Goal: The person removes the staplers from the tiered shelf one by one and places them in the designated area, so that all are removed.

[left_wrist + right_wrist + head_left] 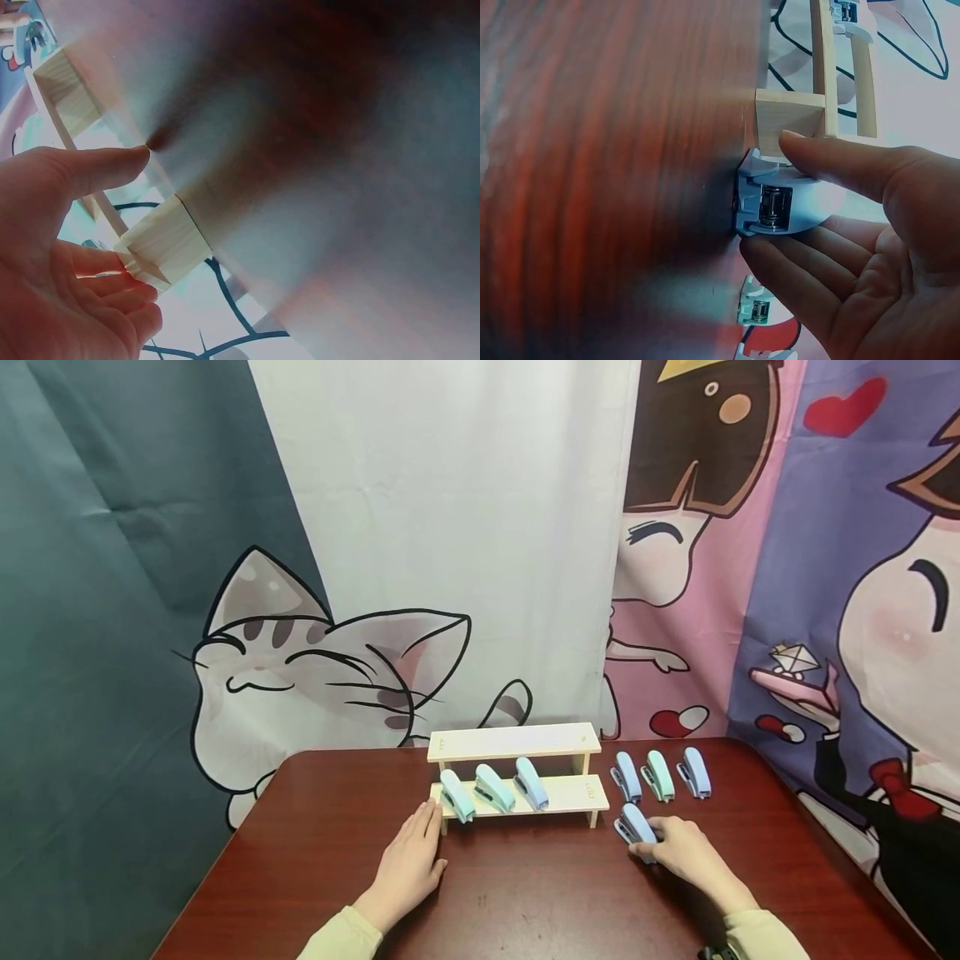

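My right hand [690, 852] grips a blue stapler [636, 824] at the right of the table, thumb on one side and fingers on the other. In the right wrist view the stapler [802, 206] is right at the tabletop. My left hand [408, 864] touches the left end of a two-tier wooden rack [576, 793], fingers extended; the left wrist view shows its fingertips by the rack's end leg [169, 240]. On the lower tier stand a light teal stapler [457, 796], a green stapler [495, 788] and a blue stapler [531, 783], side by side.
Behind my right hand, a blue stapler [627, 777], a green stapler [658, 776] and another blue stapler [695, 772] stand in a row on the dark red table [525, 893]. A printed cartoon curtain [465, 527] hangs behind the table's far edge.
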{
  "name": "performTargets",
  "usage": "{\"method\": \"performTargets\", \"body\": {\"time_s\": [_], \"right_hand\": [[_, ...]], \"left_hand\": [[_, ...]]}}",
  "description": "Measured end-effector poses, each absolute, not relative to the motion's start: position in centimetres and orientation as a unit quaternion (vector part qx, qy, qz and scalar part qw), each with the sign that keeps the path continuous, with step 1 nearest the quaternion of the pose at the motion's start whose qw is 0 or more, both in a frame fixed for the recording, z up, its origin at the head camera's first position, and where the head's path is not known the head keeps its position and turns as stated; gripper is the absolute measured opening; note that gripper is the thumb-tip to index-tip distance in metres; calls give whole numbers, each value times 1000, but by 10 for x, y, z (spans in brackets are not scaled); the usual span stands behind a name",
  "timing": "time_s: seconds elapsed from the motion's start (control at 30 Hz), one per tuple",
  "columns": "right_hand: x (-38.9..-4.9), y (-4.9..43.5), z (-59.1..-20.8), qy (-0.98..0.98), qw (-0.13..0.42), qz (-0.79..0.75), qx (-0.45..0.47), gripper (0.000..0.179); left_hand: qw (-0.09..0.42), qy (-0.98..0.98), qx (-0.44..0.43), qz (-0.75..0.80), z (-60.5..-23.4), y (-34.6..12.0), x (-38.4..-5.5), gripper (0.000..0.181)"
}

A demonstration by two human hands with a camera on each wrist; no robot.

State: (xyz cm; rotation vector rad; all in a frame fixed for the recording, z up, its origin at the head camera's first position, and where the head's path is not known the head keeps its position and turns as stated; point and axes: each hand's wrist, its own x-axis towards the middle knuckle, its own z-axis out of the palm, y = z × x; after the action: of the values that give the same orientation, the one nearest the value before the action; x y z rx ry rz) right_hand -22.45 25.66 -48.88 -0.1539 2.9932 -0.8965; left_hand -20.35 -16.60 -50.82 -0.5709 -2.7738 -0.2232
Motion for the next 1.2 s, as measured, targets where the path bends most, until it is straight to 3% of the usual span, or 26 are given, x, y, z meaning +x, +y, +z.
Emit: {"method": "performTargets", "body": {"time_s": [0.2, 0.4, 0.6, 0.8, 1.0, 1.2], "right_hand": [[-223, 256, -489, 952, 10, -304, -47, 37], [-222, 260, -496, 947, 7, -317, -44, 44], [-223, 261, -486, 936, -38, -345, -52, 54], [-226, 256, -471, 926, -88, -364, -60, 50], [-232, 245, -463, 918, -107, -375, -67, 51], [-237, 229, -460, 907, -122, -395, -82, 40]], "left_hand": [[145, -966, -197, -78, -507, -166, -203, 81], [147, -966, -198, -78, -507, -166, -201, 81], [158, -964, -199, -74, -507, -165, -201, 82], [156, -965, -197, -76, -508, -164, -202, 81], [159, -964, -197, -77, -507, -164, -202, 81], [162, -964, -196, -78, -505, -163, -201, 79]]}}
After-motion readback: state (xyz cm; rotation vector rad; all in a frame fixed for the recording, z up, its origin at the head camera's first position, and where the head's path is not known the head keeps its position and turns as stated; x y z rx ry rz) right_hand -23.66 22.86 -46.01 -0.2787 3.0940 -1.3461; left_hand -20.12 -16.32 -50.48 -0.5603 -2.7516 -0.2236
